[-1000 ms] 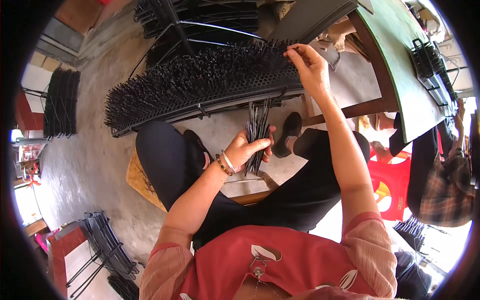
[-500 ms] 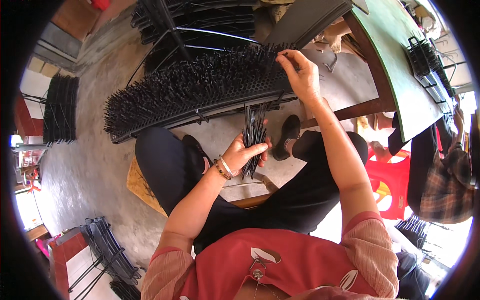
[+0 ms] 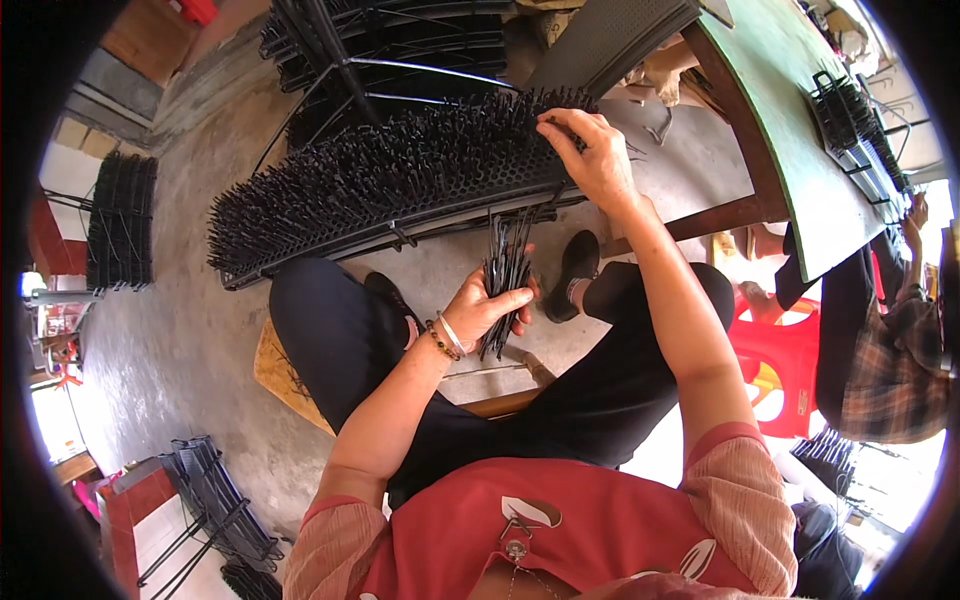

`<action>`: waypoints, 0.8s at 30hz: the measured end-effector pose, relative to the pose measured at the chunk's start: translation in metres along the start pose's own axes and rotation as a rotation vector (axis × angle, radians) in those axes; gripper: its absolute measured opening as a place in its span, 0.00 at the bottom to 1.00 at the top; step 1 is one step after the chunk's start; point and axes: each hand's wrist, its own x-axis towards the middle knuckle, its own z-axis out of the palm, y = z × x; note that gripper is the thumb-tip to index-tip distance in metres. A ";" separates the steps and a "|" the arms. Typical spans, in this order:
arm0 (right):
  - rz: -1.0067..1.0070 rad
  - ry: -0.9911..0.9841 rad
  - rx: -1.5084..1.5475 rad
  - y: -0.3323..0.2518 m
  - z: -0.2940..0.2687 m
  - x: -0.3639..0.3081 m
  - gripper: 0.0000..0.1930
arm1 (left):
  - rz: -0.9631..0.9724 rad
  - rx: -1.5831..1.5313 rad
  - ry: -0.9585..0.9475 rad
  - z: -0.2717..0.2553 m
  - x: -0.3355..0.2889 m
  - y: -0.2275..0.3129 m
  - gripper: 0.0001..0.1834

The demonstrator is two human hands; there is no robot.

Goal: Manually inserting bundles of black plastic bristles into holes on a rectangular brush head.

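My left hand is closed round a loose bundle of thin black strips, held upright between my knees. Beyond it lies a long black perforated rack, its holes packed with upright black strips like bristles. Bare holes show along the rack's near edge and toward its right part. Over the right end of the rack is my right hand, thumb and forefinger pinched together close to the standing strips. Whatever is between those fingertips is too small and dark to make out.
A green-topped table stands at the right, with another black rack on it. A red plastic stool and a person in a plaid garment are at the far right. More black racks lean at the lower left.
My right hand has shifted slightly left and down along the right end of the rack, still pinched. The left hand keeps its bundle of strips in almost the same place.
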 end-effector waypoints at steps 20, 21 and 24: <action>-0.169 -0.015 -0.114 0.004 0.008 -0.003 0.07 | -0.002 0.010 0.004 0.001 -0.002 0.001 0.32; -0.117 0.017 -0.117 0.004 0.007 -0.003 0.07 | -0.003 0.010 0.003 0.001 -0.001 0.000 0.32; -0.039 0.063 -0.119 0.005 0.008 -0.004 0.07 | 0.003 -0.004 0.004 0.000 -0.001 -0.001 0.32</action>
